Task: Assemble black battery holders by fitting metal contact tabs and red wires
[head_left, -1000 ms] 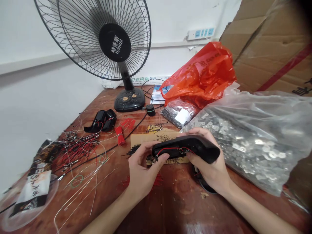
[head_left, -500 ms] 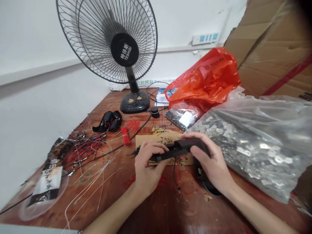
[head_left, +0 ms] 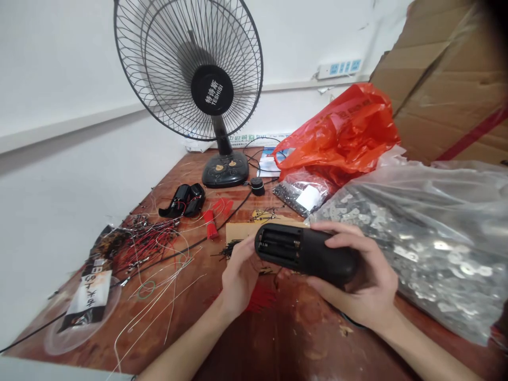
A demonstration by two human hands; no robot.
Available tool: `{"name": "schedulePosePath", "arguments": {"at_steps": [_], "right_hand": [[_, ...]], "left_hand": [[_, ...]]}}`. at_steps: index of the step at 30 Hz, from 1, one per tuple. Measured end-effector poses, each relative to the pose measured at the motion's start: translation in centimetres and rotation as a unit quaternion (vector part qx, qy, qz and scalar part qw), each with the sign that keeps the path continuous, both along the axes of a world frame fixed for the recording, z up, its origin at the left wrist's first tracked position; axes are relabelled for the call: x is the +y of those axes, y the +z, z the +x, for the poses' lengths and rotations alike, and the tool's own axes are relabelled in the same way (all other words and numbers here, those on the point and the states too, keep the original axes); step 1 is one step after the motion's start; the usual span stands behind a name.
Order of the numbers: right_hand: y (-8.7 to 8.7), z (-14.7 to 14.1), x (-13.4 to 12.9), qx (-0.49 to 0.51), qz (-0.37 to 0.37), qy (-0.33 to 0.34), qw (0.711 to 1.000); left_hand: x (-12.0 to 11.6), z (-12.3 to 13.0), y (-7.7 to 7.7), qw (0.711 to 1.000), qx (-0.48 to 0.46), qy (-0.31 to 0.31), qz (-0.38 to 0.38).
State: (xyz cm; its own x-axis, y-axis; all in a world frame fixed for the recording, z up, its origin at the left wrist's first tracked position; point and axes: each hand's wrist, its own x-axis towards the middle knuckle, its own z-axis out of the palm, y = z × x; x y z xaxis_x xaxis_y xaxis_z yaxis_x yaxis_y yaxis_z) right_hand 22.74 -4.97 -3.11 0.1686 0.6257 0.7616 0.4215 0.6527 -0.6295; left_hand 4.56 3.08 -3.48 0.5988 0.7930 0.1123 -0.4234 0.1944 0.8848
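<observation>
A black plastic case with an open battery compartment (head_left: 325, 256) is held up over the table, its long compartment turned up towards me. Small metal contacts show inside the slots. My right hand (head_left: 369, 280) is closed around its rounded right end, thumb along the near side and fingers over the far side. At the other end, my left hand (head_left: 240, 278) grips the case from the left, with some fingers hidden behind and under it. Below lie a piece of cardboard (head_left: 238, 230) and red wires (head_left: 262, 296).
A black fan (head_left: 225, 169) stands at the back. To the right are a red plastic bag (head_left: 341, 132) and a clear bag of metal pieces (head_left: 432, 248). Loose wires (head_left: 146, 243), black housings (head_left: 184, 201) and a round plastic lid (head_left: 53, 338) lie to the left.
The case has been tilted so its open compartment now faces me. My left fingers have moved off its top to the left end and behind. The view has shifted slightly.
</observation>
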Motion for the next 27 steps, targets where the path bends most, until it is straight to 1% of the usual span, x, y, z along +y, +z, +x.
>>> {"name": "schedulePosePath", "arguments": {"at_steps": [2, 5, 7, 9, 12, 15, 21, 27], "right_hand": [[-0.06, 0.21, 0.11, -0.04, 0.002, -0.007, 0.999], [-0.19, 0.56, 0.29, -0.086, -0.006, -0.015, 0.996], [-0.23, 0.69, 0.34, -0.105, -0.006, -0.023, 0.994], [-0.21, 0.75, 0.37, -0.125, -0.002, -0.028, 0.992], [-0.11, 0.79, 0.45, -0.166, 0.025, -0.025, 0.986], [-0.06, 0.87, 0.6, -0.199, 0.056, -0.017, 0.978], [-0.11, 0.96, 0.78, -0.209, 0.066, -0.017, 0.975], [-0.5, 0.94, 0.64, -0.21, 0.084, -0.03, 0.974]], "left_hand": [[-0.09, -0.15, 0.02, 0.999, -0.007, -0.03, 0.015], [-0.23, -0.19, 0.15, 0.998, -0.014, -0.043, 0.038], [-0.24, -0.17, 0.13, 0.999, -0.004, -0.029, 0.045], [-0.21, -0.17, -0.02, 0.998, 0.023, -0.002, 0.056], [-0.12, -0.24, -0.37, 0.994, 0.056, 0.032, 0.09], [-0.09, -0.26, -0.58, 0.988, 0.071, 0.053, 0.124], [-0.3, -0.07, -0.67, 0.981, 0.096, 0.073, 0.149], [-0.44, 0.15, -0.44, 0.976, 0.095, 0.084, 0.179]]}}
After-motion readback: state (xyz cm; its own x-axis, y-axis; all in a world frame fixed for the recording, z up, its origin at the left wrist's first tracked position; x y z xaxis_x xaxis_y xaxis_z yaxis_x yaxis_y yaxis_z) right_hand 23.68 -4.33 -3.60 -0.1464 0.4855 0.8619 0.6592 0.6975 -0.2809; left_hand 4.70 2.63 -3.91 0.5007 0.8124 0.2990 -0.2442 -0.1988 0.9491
